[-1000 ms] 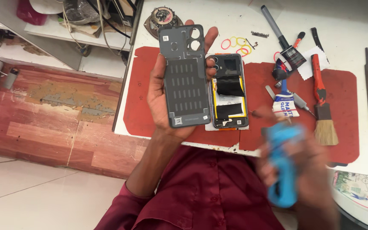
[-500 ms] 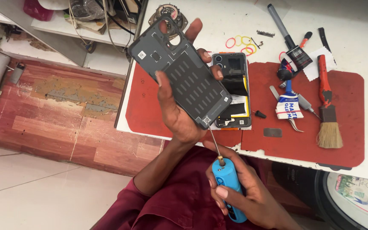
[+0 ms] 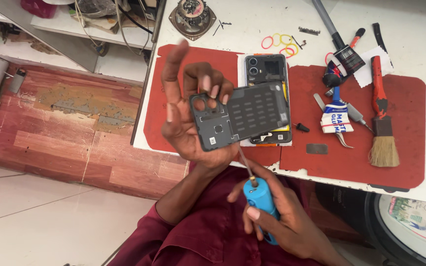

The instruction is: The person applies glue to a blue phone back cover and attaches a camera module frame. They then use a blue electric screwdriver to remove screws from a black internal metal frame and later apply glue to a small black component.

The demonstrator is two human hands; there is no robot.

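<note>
Left hand (image 3: 188, 123) fingers curled round dark phone back cover (image 3: 242, 120), right hand (image 3: 277, 216) fingers clasping blue screwdriver (image 3: 260, 204)

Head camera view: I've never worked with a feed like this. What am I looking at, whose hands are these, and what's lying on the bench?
The camera sits on the person's head and looks down at their own two bare hands. The left hand holds up a dark grey phone back cover. The right hand grips a blue-handled screwdriver, tip pointing up toward the cover. On the white bench lie red mats. An opened phone rests there, with a brush, a glue tube, tweezers and coloured rubber bands.
</note>
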